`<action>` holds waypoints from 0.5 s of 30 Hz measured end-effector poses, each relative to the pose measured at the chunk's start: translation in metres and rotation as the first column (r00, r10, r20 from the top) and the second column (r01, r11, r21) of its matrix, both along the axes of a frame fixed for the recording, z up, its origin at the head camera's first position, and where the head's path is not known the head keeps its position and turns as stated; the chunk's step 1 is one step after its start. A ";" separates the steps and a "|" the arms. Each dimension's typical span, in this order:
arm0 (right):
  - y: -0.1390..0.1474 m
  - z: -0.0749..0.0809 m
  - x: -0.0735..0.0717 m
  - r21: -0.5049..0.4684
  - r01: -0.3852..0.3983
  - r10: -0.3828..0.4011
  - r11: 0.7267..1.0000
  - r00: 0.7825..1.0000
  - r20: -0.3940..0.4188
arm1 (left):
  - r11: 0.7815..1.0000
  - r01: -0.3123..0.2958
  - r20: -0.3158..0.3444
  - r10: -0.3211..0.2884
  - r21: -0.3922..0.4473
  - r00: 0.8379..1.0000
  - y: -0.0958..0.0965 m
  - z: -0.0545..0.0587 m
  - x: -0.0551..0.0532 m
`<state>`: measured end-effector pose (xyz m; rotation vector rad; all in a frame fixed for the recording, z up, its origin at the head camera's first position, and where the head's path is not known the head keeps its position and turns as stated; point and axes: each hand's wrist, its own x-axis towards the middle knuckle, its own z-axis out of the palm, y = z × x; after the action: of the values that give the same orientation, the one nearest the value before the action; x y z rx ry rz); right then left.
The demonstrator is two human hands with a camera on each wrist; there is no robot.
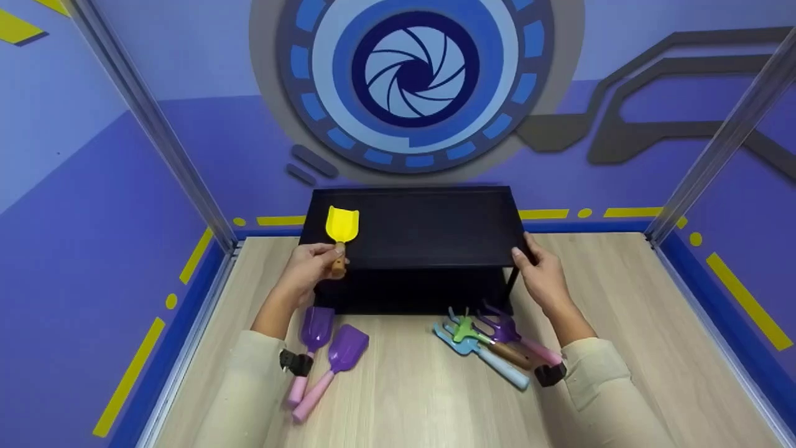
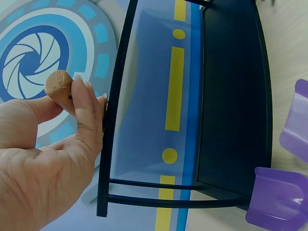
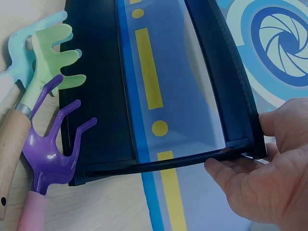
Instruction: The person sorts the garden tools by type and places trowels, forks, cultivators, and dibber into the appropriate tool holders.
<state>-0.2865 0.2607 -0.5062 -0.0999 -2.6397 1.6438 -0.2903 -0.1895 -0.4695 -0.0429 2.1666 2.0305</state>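
A yellow toy shovel [image 1: 342, 224] with a wooden handle is pinched between thumb and fingers of my left hand [image 1: 306, 269], over the left front of a black two-tier rack [image 1: 429, 227]. From the left wrist only the handle's rounded end [image 2: 58, 85] shows, the yellow blade being hidden. My right hand [image 1: 543, 272] grips the rack's right front corner, thumb on top and fingers around the side. Two purple shovels [image 1: 316, 328] with pink handles lie beneath my left forearm. Near my right wrist lie a blue hand rake [image 1: 491, 358], a green one [image 1: 465, 328] and a purple one [image 1: 502, 328].
Behind the rack rises a blue and purple printed wall [image 1: 217, 143], with more panels at both sides. Metal posts [image 1: 715, 137] stand at the corners. The rack's lower shelf [image 2: 236, 96] sits close to the wooden tabletop [image 1: 404, 398], and the rakes' tines reach its front edge.
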 end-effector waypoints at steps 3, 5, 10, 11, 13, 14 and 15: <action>0.000 0.000 -0.001 -0.004 -0.003 0.004 1.000 1.000 0.004 | 1.000 0.003 0.004 -0.003 -0.004 1.000 0.001 0.000 -0.002; 0.000 0.000 -0.001 -0.007 -0.001 0.001 1.000 1.000 0.007 | 1.000 0.003 0.007 -0.003 -0.002 1.000 0.003 0.001 -0.003; 0.001 -0.001 -0.001 -0.011 0.011 -0.011 1.000 1.000 0.014 | 1.000 0.012 0.020 -0.012 -0.006 1.000 0.004 0.002 -0.007; 0.001 -0.001 -0.001 -0.011 0.013 -0.012 1.000 1.000 0.014 | 1.000 0.015 0.021 -0.014 -0.011 1.000 0.003 0.003 -0.008; 0.001 -0.001 -0.001 -0.009 0.012 -0.012 1.000 1.000 0.013 | 1.000 0.017 0.024 -0.016 -0.021 1.000 0.002 0.003 -0.009; 0.000 -0.001 -0.001 -0.009 0.010 -0.010 1.000 1.000 0.013 | 1.000 0.016 0.025 -0.015 -0.027 1.000 0.002 0.004 -0.009; 0.000 -0.001 -0.001 -0.010 0.008 -0.008 1.000 1.000 0.011 | 1.000 0.014 0.026 -0.013 -0.026 1.000 0.002 0.004 -0.009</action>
<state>-0.2880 0.2609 -0.5069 -0.1204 -2.6360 1.6584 -0.2996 -0.1876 -0.4658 -0.0569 2.1724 1.9833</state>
